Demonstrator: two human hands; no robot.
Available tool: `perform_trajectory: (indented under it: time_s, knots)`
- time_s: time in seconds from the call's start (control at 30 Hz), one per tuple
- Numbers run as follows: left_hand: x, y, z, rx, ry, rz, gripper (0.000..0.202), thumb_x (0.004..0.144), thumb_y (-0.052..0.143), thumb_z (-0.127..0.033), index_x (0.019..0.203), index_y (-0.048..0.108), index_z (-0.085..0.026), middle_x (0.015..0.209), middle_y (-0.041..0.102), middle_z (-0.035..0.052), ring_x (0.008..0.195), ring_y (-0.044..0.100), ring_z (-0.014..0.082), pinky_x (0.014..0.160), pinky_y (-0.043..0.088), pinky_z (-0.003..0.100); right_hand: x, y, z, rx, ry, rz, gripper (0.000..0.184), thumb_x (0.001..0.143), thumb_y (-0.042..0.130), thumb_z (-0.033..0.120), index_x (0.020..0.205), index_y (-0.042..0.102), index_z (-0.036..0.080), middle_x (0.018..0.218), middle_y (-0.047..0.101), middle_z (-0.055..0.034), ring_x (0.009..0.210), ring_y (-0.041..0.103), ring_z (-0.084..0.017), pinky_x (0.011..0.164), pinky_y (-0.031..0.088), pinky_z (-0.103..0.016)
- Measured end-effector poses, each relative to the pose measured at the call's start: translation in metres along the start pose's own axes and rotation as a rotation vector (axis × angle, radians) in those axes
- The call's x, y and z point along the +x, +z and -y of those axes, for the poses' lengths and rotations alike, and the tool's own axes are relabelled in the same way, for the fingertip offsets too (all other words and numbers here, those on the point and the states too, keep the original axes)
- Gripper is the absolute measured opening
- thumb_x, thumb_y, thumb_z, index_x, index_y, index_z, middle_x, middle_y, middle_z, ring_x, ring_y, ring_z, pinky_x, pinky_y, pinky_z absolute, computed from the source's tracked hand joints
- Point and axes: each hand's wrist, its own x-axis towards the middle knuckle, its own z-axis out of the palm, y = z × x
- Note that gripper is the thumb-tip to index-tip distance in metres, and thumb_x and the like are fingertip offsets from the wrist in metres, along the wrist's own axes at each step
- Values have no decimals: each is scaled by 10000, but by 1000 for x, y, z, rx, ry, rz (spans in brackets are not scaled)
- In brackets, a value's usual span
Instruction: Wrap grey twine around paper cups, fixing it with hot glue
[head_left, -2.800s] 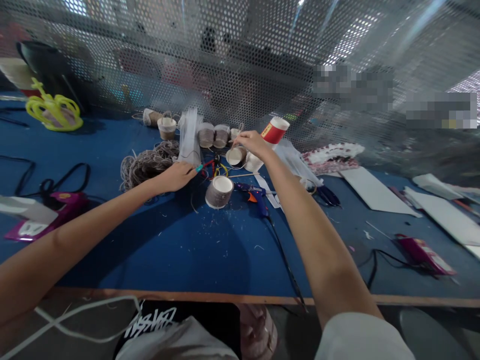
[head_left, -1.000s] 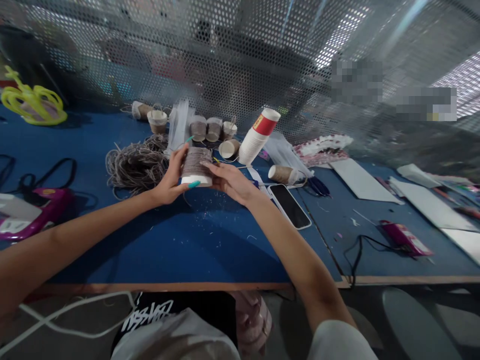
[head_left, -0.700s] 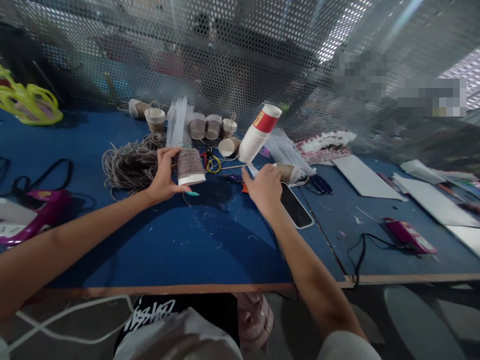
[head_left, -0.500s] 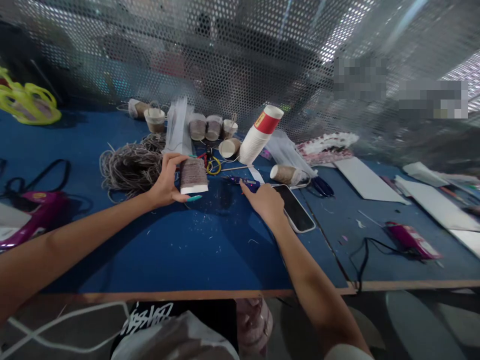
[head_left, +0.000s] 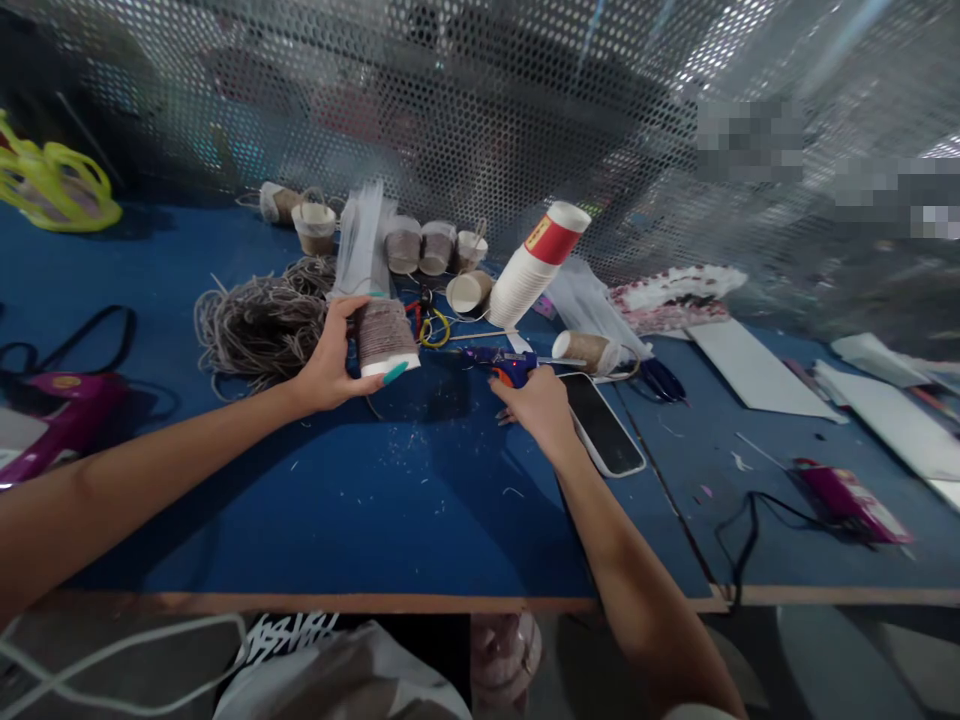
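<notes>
My left hand [head_left: 330,362] grips a paper cup [head_left: 385,336] wound with grey-brown cord, a white band bare at its lower end. The cup is tilted above the blue table. In my right hand [head_left: 541,405] is a blue glue gun [head_left: 501,360] with an orange trigger, its nozzle pointing left toward the cup. A glue stick shows at its rear. Between the hands and just beyond lie yellow-handled scissors [head_left: 435,328]. Left of the cup spreads a heap of grey cord [head_left: 255,330].
A tall leaning stack of paper cups [head_left: 521,285] stands behind the glue gun. Cord-wrapped cups [head_left: 403,246] line the back by a mesh wall. A phone [head_left: 606,425] lies beside my right wrist. Purple glue guns rest at far left [head_left: 60,420] and right [head_left: 851,500].
The glue gun has been lifted from the table in my right hand, its orange trigger now showing. The wrapped cup in my left hand has tilted slightly.
</notes>
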Motion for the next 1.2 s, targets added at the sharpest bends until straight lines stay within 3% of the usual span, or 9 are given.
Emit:
perform_trajectory:
  time_s: [0.13, 0.23, 0.37, 0.5, 0.87, 1.03, 1.2]
  knots:
    - [-1, -2, -4, 0, -59, 27, 885, 727, 750, -625, 1421, 364, -235, 1273, 478, 144, 1147, 576, 283, 827, 597, 364, -12, 0, 5, 215, -61, -277, 396, 635, 694, 468, 778, 394, 252, 699, 605, -36, 719, 651, -262, 682, 530, -418]
    - [-1, -2, -7, 11, -85, 26, 882, 716, 753, -641, 1409, 403, -221, 1280, 500, 147, 1157, 586, 290, 834, 597, 367, -24, 1, 8, 312, -225, -402, 447, 631, 687, 504, 791, 343, 268, 678, 558, 6, 657, 607, -217, 635, 522, -395]
    - [1, -4, -12, 13, -97, 21, 881, 709, 749, -665, 1405, 433, -227, 1264, 538, 138, 1143, 607, 289, 849, 598, 378, -35, 5, 9, 330, -428, -382, 426, 676, 673, 492, 822, 340, 269, 682, 533, 29, 595, 573, -175, 543, 493, -339]
    - [3, -7, -15, 50, -117, 63, 875, 727, 722, -684, 1406, 435, -212, 1277, 547, 144, 1152, 613, 286, 833, 602, 353, -38, 12, 7, 315, -512, -334, 416, 707, 665, 456, 843, 318, 269, 688, 515, 39, 577, 576, -169, 510, 485, -328]
    - [4, -7, -17, 34, -88, 56, 846, 736, 740, -648, 1403, 460, -211, 1267, 562, 155, 1141, 629, 286, 822, 628, 362, -37, 16, 4, 278, -540, -346, 393, 722, 647, 419, 862, 313, 267, 737, 527, 15, 657, 617, -212, 572, 529, -385]
    - [3, -6, -13, 18, -74, 49, 902, 686, 794, -623, 1415, 451, -218, 1277, 560, 153, 1153, 626, 301, 830, 629, 379, -38, 15, 5, 256, -490, -331, 374, 712, 634, 417, 857, 323, 270, 740, 551, 0, 689, 637, -236, 616, 555, -427]
    - [3, -6, -12, 13, -84, 58, 908, 666, 817, -603, 1411, 455, -231, 1272, 567, 145, 1150, 630, 304, 842, 629, 393, -40, 12, 8, 272, -464, -308, 377, 698, 627, 404, 840, 302, 278, 704, 538, 18, 626, 617, -210, 567, 541, -391]
